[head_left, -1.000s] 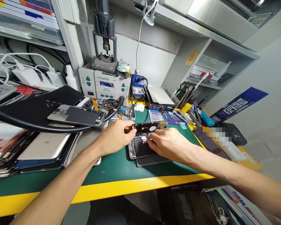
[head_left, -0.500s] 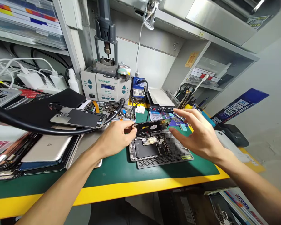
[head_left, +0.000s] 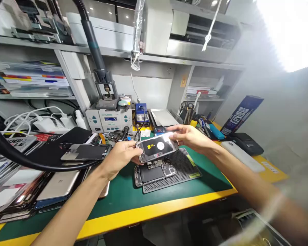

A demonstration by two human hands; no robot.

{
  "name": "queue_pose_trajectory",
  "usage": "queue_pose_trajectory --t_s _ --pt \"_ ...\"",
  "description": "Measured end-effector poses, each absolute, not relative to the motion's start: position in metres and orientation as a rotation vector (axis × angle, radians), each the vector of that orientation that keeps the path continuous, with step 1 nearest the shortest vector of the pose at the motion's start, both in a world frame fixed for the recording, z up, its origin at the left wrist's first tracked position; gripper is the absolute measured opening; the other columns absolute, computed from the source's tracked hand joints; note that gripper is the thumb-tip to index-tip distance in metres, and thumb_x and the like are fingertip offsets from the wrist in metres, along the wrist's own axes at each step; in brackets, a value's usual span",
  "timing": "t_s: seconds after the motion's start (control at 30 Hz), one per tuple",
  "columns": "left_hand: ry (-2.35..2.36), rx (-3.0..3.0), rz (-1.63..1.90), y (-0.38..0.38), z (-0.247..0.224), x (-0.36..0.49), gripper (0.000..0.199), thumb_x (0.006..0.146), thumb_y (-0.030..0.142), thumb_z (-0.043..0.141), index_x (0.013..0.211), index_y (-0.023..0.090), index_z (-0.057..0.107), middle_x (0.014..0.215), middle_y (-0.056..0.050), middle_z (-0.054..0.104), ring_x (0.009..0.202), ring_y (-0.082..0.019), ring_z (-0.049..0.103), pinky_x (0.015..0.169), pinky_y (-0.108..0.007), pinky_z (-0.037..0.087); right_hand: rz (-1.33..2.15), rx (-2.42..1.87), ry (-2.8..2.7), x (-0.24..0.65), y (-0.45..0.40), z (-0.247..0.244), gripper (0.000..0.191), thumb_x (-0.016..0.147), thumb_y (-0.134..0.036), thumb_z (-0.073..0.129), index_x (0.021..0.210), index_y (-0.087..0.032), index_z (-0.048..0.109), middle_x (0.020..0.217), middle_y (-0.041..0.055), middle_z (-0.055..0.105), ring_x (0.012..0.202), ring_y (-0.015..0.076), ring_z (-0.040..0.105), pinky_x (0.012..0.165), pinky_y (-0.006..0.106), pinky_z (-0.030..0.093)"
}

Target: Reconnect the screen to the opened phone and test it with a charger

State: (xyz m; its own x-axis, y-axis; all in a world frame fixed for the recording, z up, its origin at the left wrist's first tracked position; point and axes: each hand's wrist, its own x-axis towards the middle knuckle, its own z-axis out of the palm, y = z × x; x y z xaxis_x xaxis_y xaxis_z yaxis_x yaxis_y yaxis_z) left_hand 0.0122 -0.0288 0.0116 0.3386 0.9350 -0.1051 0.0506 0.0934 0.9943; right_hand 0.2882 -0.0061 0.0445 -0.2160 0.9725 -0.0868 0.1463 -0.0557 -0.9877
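Note:
Between my two hands is a phone screen [head_left: 152,155], its dark inner side facing me with a white round sticker and yellow patches. My left hand [head_left: 123,152] pinches its left end, thumb in front. At the upper right end, my right hand [head_left: 188,137] has its thumb and fingers closed on the edge. Just below the screen lies an opened phone body [head_left: 154,173], with its battery and circuit board exposed. It rests partly on a grey perforated mat [head_left: 186,167]. Whether a cable links screen and body, I cannot tell.
A stack of phones [head_left: 59,186] and a loose screen [head_left: 86,152] lie left, with a thick black hose [head_left: 41,164] arching over them. Behind stand a hot-air station [head_left: 110,118] and a blue soldering unit [head_left: 141,114]. A white phone [head_left: 242,156] lies right on the green worktop [head_left: 118,198].
My right hand has closed on the screen's right end. The screen has tilted back, showing more of its inner side. My view has tipped upward.

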Motion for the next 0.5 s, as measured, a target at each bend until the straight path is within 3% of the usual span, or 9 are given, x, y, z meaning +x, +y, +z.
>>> queue_pose_trajectory --t_s 0.13,0.23,0.3,0.43,0.5 --pt "1.019 1.051 0.952 -0.046 0.014 0.047 0.018 0.095 0.031 0.065 0.095 0.013 0.065 0.087 -0.001 0.068 0.072 -0.013 0.065 0.069 -0.030 0.057 1.433 -1.160 -1.144 0.303 -0.029 0.048 0.029 0.086 -0.040 0.073 0.106 -0.021 0.066 0.097 0.0057 0.076 0.086 0.0175 0.072 0.079 0.032 0.061" --pt "1.008 0.916 1.020 -0.072 0.003 0.083 0.025 0.098 0.036 0.062 0.108 0.014 0.064 0.097 -0.003 0.068 0.078 -0.014 0.066 0.069 -0.030 0.058 1.499 -1.141 -1.013 0.307 -0.062 0.035 0.026 0.087 -0.041 0.071 0.098 -0.019 0.065 0.100 0.0090 0.076 0.097 0.0232 0.074 0.087 0.040 0.061" --pt "1.023 0.853 1.043 -0.091 -0.005 0.111 0.024 0.098 0.036 0.062 0.107 0.014 0.064 0.097 -0.003 0.068 0.076 -0.013 0.065 0.067 -0.029 0.057 1.523 -1.153 -0.977 0.307 -0.082 0.021 0.026 0.084 -0.038 0.074 0.098 -0.018 0.065 0.100 0.0094 0.075 0.094 0.0226 0.073 0.084 0.040 0.062" --pt "1.028 0.824 1.042 -0.126 -0.013 0.156 0.022 0.094 0.033 0.064 0.103 0.013 0.065 0.091 -0.005 0.069 0.076 -0.015 0.067 0.057 -0.023 0.053 1.459 -1.238 -0.955 0.321 -0.097 0.004 0.027 0.078 -0.026 0.080 0.098 -0.018 0.064 0.093 0.0026 0.074 0.075 0.0137 0.070 0.070 0.028 0.060" --pt "0.997 0.830 0.998 -0.141 -0.011 0.165 0.030 0.091 0.038 0.065 0.105 0.012 0.066 0.101 -0.011 0.071 0.085 -0.019 0.070 0.055 -0.023 0.054 1.458 -1.310 -0.976 0.336 -0.091 0.004 0.025 0.078 -0.023 0.079 0.097 -0.017 0.064 0.090 0.0017 0.073 0.072 0.0133 0.068 0.065 0.027 0.059"
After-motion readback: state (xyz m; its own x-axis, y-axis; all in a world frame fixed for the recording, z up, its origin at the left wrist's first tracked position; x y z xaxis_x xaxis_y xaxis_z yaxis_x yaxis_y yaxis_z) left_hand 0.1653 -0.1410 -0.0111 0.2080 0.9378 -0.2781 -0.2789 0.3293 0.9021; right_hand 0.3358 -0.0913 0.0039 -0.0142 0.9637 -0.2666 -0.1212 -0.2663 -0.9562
